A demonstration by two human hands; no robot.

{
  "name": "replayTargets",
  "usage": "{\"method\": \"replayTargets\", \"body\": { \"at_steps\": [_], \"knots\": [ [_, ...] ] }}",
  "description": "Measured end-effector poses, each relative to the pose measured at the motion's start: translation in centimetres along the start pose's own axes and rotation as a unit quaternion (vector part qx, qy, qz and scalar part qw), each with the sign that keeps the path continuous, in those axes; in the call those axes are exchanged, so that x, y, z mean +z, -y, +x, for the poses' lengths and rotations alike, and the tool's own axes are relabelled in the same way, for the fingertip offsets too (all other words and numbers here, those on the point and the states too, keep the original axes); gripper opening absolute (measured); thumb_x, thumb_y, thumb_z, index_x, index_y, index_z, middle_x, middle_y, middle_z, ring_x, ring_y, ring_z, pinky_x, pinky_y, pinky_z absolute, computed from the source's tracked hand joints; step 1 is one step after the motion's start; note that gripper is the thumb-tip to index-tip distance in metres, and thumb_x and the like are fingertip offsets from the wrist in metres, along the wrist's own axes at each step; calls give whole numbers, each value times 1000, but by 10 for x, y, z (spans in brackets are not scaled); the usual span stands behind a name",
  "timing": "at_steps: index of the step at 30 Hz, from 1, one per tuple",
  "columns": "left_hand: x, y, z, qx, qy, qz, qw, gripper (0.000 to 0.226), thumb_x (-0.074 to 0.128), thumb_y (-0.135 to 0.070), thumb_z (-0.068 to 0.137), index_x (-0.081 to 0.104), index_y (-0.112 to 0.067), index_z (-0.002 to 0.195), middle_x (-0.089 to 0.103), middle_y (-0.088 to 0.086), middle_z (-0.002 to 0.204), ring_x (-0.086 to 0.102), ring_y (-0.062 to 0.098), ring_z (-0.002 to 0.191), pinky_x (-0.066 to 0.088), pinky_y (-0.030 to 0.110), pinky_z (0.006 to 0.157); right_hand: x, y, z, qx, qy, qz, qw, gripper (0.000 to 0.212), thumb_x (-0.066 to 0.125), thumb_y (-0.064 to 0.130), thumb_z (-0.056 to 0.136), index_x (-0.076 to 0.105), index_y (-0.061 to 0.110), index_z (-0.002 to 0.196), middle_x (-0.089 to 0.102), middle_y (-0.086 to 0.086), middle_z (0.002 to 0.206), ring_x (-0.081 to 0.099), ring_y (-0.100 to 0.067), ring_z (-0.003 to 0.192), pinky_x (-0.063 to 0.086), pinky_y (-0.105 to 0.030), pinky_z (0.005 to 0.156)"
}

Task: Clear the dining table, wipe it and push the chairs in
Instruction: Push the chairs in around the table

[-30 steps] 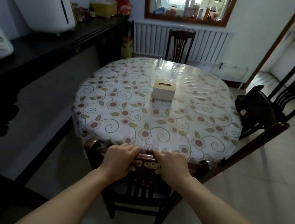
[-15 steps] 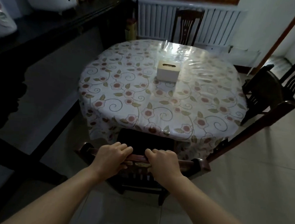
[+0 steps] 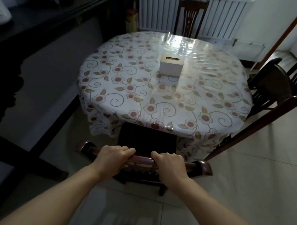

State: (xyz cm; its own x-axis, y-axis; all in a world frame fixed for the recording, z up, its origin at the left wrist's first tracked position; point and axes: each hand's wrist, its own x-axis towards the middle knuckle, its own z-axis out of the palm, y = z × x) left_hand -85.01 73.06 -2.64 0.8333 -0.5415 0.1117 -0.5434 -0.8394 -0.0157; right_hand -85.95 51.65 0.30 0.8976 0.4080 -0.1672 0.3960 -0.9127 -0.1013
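The round dining table (image 3: 124,101) wears a floral cloth under clear plastic. A white tissue box (image 3: 171,66) stands near its middle. Right in front of me is a dark wooden chair (image 3: 146,141), its black seat showing outside the table's near edge. My left hand (image 3: 113,157) and my right hand (image 3: 170,164) both grip the chair's top rail, side by side.
A second chair (image 3: 191,14) stands at the far side against a white radiator (image 3: 157,12). A third chair (image 3: 271,80) sits at the right, with a leaning wooden bar (image 3: 256,125) in front of it. A dark counter (image 3: 37,22) runs along the left. Tiled floor lies right.
The chair has come back away from the table: its rail was at the cloth's edge a second ago, now the seat shows. My view has drawn back and tilted down.
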Motion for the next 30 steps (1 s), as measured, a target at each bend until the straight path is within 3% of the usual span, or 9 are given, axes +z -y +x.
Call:
{"method": "replayTargets", "body": {
  "at_steps": [9,18,30],
  "knots": [
    [-2,52,20,42,-17,10,999,66,86,-39,39,44,-28,89,59,-9,64,61,13,49,36,21,35,-9,17,37,5,-30,19,999,31,57,8,82,47,22,108,64,1,100,63,-28,93,34,-30,63],
    [0,36,12,43,-4,6,999,61,87,-37,37,44,-27,79,53,-9,63,57,11,52,26,22,34,6,11,23,30,-21,-8,999,27,62,23,86,45,24,106,64,2,99,64,-26,91,33,-30,61],
    [-10,64,-38,2,-6,-2,1000,72,90,-35,33,41,-28,84,54,-11,63,58,11,52,26,19,36,8,62,29,-51,-43,3,998,24,55,17,88,46,20,110,64,-1,100,64,-30,90,33,-31,63]
  ]
}}
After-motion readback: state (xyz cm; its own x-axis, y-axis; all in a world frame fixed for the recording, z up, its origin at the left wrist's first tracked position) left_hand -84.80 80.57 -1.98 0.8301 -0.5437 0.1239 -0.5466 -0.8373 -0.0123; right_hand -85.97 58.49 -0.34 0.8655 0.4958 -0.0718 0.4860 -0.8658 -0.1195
